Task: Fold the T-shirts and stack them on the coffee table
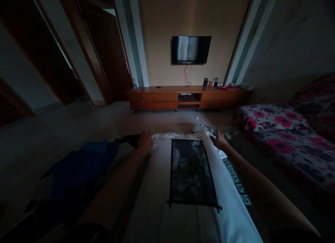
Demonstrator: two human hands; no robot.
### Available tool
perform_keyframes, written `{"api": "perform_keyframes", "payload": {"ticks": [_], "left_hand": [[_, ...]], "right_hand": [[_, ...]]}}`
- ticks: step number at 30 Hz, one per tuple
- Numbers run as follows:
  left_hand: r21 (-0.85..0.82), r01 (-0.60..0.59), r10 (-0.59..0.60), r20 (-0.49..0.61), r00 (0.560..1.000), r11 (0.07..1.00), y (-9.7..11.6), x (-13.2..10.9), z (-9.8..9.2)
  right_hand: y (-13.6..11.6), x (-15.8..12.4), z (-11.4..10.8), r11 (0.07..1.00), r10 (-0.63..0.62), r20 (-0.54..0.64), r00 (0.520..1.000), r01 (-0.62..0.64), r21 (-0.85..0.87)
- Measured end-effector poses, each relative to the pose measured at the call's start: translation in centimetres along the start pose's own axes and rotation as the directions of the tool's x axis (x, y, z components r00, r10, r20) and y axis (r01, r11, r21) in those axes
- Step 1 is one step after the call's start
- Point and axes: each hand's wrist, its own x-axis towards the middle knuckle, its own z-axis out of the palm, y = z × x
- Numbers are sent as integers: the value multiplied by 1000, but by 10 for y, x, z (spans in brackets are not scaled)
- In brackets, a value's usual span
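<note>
A white garment [157, 187] with a dark framed print [191, 173] on it lies spread out in front of me, its far edge bunched. My left hand [145, 141] is at its far left corner, fingers closed together on the cloth as far as the dim light shows. At the far right corner my right hand [219, 140] touches the cloth, thumb and fingers around a fold of it. Both forearms reach along the garment's sides.
Blue and dark clothes [83, 162] lie to the left. A flower-patterned sofa [295, 141] stands at right. Beyond are a wooden cabinet [164, 97] with bottles and a wall television [191, 50]. Clear plastic [200, 127] lies just past the garment.
</note>
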Motion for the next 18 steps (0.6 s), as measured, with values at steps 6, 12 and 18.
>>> {"api": "perform_keyframes", "payload": {"ticks": [6,12,18], "left_hand": [[-122,-355,373,175,911,927,8,-56,64],[-45,-319,319,278,906,947,-3,-89,71],[4,-368,359,212,909,930,-1,-74,60]], "right_hand": [[8,-60,61,995,45,139,989,-32,-98],[19,-79,75,968,-100,262,960,155,-195],[7,-55,73,958,-55,283,958,130,-256]]}}
